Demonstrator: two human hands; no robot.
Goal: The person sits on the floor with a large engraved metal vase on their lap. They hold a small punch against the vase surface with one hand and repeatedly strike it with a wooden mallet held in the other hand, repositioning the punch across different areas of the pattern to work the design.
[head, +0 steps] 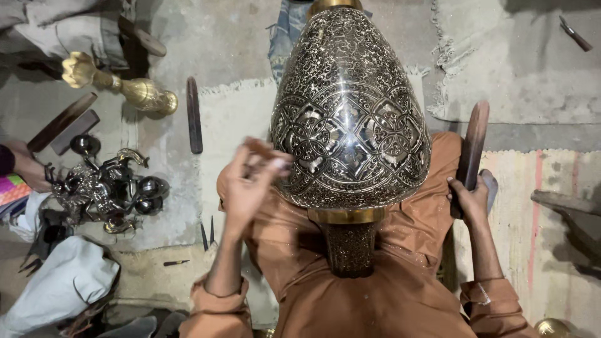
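Observation:
A large engraved metal vase (350,119), dark with silvery floral patterns and brass bands, lies across my lap in orange cloth. My left hand (250,181) is at the vase's left side, fingers pinched around a small thin tool that is blurred. My right hand (469,197) grips a dark wooden mallet (472,147) that stands upright to the right of the vase, apart from it.
A brass goblet-like piece (125,87) lies at the upper left. Dark wooden sticks (194,116) lie on the floor cloth. An ornate metal fitting with round knobs (106,188) sits at left, near another person's hand (25,166). Small chisels (206,235) lie by my knee.

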